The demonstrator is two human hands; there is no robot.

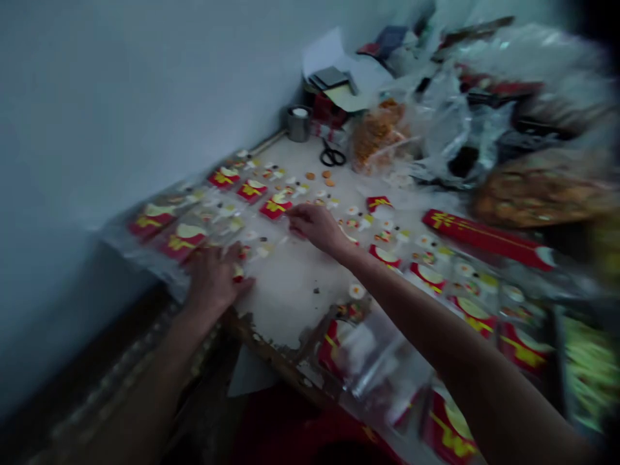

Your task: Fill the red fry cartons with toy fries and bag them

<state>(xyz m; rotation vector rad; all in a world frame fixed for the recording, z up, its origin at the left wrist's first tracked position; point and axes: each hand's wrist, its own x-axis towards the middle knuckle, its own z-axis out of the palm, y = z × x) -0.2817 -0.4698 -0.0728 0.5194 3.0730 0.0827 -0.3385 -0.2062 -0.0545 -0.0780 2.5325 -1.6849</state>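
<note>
Rows of small flat red cartons with yellow markings, such as this red carton (276,206), lie on the pale, worn tabletop (285,284). Tiny egg-like and yellow-white pieces (300,189) are laid out beside them, many in clear plastic. My right hand (317,226) is over the middle of the table, fingers pinched together at a carton's lower right; what they grip is hidden. At the left edge my left hand (213,278) rests with thumb and fingers apart beside a bagged red carton (183,242). A small red piece (237,274) shows by its thumb, blurred.
Black-handled scissors (332,155) and a grey cup (299,124) stand near the wall. Bags of orange pieces (380,135) and brown pieces (542,190) crowd the right back. A long red strip (487,239) and a bag of pale green strips (588,368) lie on the right.
</note>
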